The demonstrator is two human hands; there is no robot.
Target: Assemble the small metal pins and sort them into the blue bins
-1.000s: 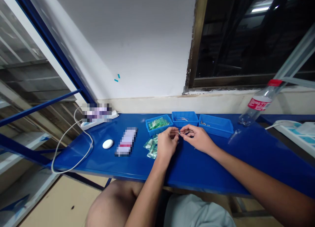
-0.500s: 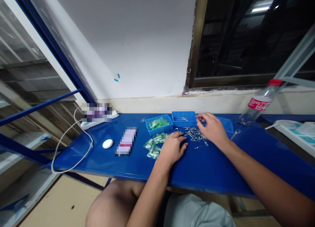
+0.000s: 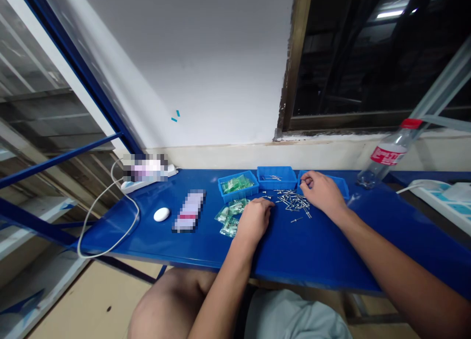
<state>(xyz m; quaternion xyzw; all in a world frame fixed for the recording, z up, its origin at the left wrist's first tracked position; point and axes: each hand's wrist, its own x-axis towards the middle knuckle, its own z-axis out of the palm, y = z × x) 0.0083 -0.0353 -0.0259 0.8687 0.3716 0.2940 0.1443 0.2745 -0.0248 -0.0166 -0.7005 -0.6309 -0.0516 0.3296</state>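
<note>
My left hand rests on the blue table with its fingers curled together. A small silver piece shows at its fingertips, but what it grips is hidden. Beside its wrist lie several clear-green packets. My right hand is closed in a pinch over the left end of the right blue tray, its fingertips inside the rim; anything held there is too small to make out. Between my hands lies a pile of silver blind rivets, with one loose rivet in front of it.
A blue tray of green packets and a middle blue tray with a few metal pins stand along the back. Leftward are a pixelated phone, a white oval object and a cable. A bottle stands right.
My hands were together at the fingertips, then parted. My right hand moved right and back to the right tray, uncovering the rivets. My left hand lowered, spread out, then curled its fingers.
</note>
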